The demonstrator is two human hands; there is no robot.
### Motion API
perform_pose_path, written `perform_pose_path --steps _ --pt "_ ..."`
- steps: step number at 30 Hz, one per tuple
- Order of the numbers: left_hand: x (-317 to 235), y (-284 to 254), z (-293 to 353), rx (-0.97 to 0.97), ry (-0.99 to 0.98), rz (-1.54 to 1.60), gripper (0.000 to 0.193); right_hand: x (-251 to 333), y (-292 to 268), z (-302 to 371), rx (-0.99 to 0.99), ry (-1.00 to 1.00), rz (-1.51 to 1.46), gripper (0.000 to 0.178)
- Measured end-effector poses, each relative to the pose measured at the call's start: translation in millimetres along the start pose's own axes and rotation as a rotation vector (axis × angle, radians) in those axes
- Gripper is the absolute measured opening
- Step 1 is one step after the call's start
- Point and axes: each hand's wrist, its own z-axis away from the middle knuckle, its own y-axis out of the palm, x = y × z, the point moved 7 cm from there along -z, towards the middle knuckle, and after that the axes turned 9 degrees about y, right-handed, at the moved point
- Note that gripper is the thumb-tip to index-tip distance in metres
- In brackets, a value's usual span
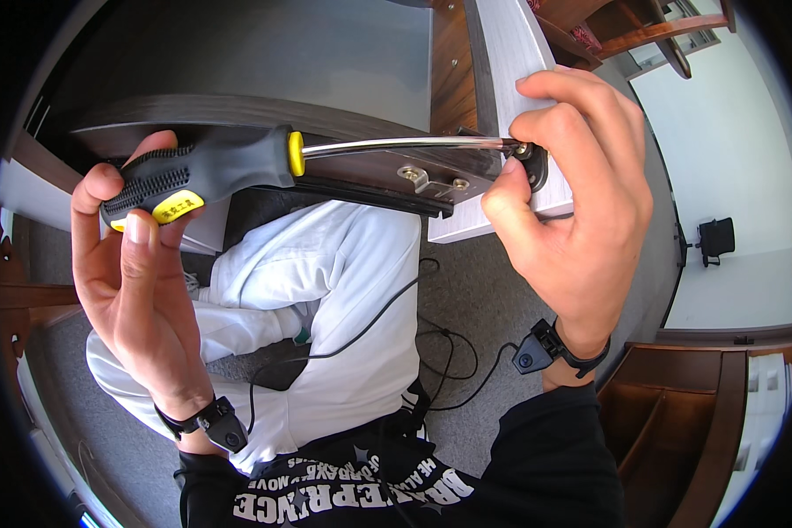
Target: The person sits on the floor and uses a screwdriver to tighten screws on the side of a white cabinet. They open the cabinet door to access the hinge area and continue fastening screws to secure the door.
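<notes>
My left hand is closed round the black and yellow handle of a screwdriver. Its long metal shaft runs to the right, and the tip meets a small screw in a black fitting on a pale wood-grain panel. At that spot my right hand pinches thumb and forefinger round the screwdriver's tip and the screw; exactly which of them the fingers grip is partly hidden. Below the shaft, a metal bracket with two screws sits on the edge of a dark drawer.
Thin black cables trail over the grey carpet and across my white trousers. An open brown wooden cabinet stands at the lower right. Brown wooden furniture is at the upper right, and a black object is by the white wall.
</notes>
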Motion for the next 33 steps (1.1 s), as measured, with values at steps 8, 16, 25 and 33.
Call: perform_pose_path --steps 8,16,25,33 --pt "-8.1 -2.8 -6.9 0.091 0.106 -0.161 0.037 -2.6 2.3 0.8 0.016 0.015 -0.051 0.025" --pt "-13.3 -8.4 -32.5 0.290 0.218 -0.340 0.039 -6.6 2.9 0.6 0.056 0.078 -0.113 0.024" --pt "-26.5 -3.0 -63.4 0.610 0.490 -0.763 0.052 -5.0 5.5 2.4 0.076 0.098 -0.109 0.023" --pt "-9.0 -10.6 -89.0 0.693 0.290 -0.820 0.044 -5.8 6.2 3.2 0.067 0.106 -0.117 0.023"
